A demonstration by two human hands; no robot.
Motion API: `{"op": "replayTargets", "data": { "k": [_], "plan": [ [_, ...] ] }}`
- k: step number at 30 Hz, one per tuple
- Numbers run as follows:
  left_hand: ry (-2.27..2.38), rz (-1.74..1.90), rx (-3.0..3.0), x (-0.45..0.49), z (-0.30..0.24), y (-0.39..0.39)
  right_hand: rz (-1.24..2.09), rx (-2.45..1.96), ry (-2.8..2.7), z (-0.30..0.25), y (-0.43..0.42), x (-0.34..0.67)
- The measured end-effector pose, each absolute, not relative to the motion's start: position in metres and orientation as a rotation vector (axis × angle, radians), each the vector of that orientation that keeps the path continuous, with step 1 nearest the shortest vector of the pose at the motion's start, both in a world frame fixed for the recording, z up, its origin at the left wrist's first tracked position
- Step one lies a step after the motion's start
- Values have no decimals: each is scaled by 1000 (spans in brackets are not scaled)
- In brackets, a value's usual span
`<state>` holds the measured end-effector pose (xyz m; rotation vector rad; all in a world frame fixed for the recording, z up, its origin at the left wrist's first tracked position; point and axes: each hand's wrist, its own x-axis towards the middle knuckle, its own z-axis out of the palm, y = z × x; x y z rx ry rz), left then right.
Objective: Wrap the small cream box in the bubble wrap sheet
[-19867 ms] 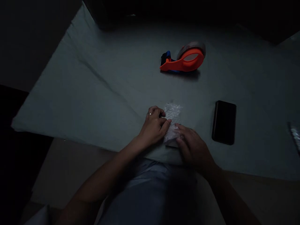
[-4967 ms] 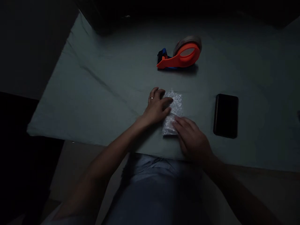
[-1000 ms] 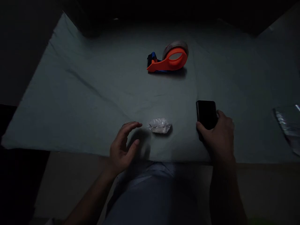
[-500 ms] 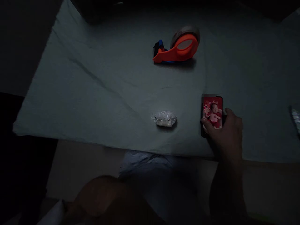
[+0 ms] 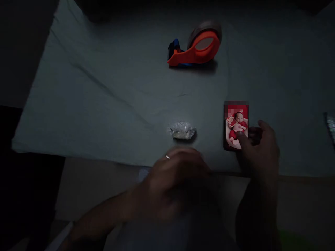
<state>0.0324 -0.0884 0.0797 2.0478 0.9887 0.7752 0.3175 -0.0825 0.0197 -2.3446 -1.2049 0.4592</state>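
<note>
In the dim head view, a smartphone (image 5: 230, 139) with a lit red screen showing a baby picture is at the right of the cloth. My right hand (image 5: 260, 153) is on its lower right side, thumb over the screen and curled fingers against the right edge. My left hand (image 5: 174, 177), wearing a ring, is over the table's front edge, smeared by motion; its fingers cannot be made out. Just beyond it lies a small object in clear, crinkled plastic wrap (image 5: 183, 130); its contents are unclear.
An orange and blue tape dispenser (image 5: 197, 54) with a roll of tape sits farther back on the pale cloth (image 5: 104, 115). At the far right edge is a shiny, partly cut-off item (image 5: 332, 127). The cloth's front edge hangs near my lap.
My left hand has come up from below to the table's front edge. My right thumb has moved from the phone's left edge onto the screen, and the screen looks brighter.
</note>
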Motion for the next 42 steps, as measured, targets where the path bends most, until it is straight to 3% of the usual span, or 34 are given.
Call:
{"op": "replayTargets", "data": {
  "k": [6, 10, 15, 21, 29, 42],
  "plan": [
    [1228, 803, 2191, 15, 19, -50, 473, -2109, -1206, 5, -104, 326],
    [1231, 684, 2133, 9, -7, -37, 249, -1905, -1553, -2, -109, 336],
    [1249, 691, 2070, 14, -7, -34, 199, -1900, -1763, -7, -101, 347],
    [1330, 730, 2075, 17, -10, -36, 305, -2058, -1608, -6, -98, 327],
    [1327, 760, 2088, 17, -11, -36, 146, -2064, -1610, -15, -92, 295],
    [1301, 785, 2120, 18, -9, -36, 101, -1899, -1791, -15, -96, 326]
  ]
}}
